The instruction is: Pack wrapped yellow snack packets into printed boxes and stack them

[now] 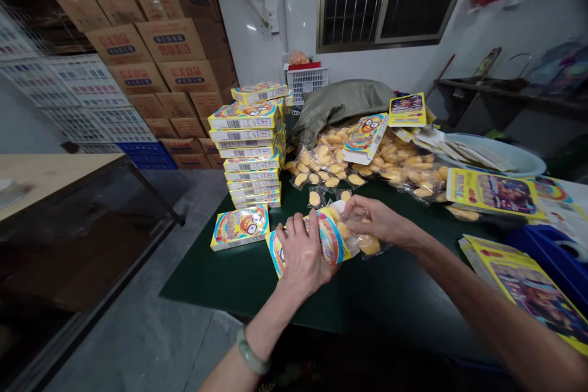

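Observation:
My left hand [304,254] is wrapped over a yellow and blue printed carton [334,239], pressing it near the table's front edge. The carton's open end faces right, with yellow pieces in clear wrappers showing in its mouth. At that opening, my right hand [374,219] has its fingers closed on clear-wrapped yellow snack pieces [369,245]. Just left of the carton lies a closed box [241,225] with the same print. Behind it rises a tall stack of such boxes [250,153]. Two loose wrapped pieces [315,198] lie beyond my hands.
A heap of wrapped snacks [404,165] spills from a grey-green sack [351,101] at the back. Flat cartons [493,193] and a blue container [558,257] are on the right, near a light-blue basin [528,159]. Brown cardboard boxes [169,43] are piled at the left.

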`<state>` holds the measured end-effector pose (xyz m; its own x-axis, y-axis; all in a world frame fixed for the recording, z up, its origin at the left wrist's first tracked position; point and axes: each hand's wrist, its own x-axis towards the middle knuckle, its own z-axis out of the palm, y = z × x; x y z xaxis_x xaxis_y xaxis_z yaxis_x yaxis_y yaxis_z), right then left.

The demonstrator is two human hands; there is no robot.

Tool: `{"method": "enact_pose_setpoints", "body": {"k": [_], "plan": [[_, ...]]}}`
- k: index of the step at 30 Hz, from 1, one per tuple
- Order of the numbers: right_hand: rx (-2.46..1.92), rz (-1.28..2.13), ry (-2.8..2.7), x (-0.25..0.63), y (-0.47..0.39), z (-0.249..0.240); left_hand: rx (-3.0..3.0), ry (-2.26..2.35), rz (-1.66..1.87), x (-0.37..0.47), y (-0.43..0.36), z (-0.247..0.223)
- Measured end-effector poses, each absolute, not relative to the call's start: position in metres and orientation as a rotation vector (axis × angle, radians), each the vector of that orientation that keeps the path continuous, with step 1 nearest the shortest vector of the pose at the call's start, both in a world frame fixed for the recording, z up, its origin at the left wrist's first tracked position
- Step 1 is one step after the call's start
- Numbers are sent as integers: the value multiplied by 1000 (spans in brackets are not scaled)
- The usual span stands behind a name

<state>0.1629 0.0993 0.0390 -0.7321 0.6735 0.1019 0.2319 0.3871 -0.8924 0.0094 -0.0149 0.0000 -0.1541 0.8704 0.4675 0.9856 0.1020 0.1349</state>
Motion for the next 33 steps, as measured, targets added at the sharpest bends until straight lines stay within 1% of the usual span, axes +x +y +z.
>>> {"method": "enact_pose_setpoints", "body": {"k": [3,4,9,13,18,21,24,28,30,33], "plan": [[-845,990,-2274,153,94,42,-1818,-2119,-663,13,-14,-4],[-869,936,-2265,151,94,44,-1790,-2140,-694,14,-13,-5],[-901,1071,-2110,155,104,64,-1706,-2188,-809,16,-11,-8],[-950,821,-1920,150,104,73,-1714,-2165,-816,19,-13,-5],[-961,622,-1703,130,91,60,-1671,-2185,-900,18,-15,0],[-932,583,-1879,124,78,46,-1623,-2195,-912,12,-17,-1],[-772,603,-2176,124,63,36,-1576,-2189,-922,5,-19,-6],[-721,400,-2128,122,44,39,-1552,-2160,-952,-2,-29,-14],[-689,441,-2225,115,30,44,-1529,-2108,-977,-5,-37,-17],[-666,794,-2436,101,6,49,-1500,-1987,-979,-13,-53,-21]]}}
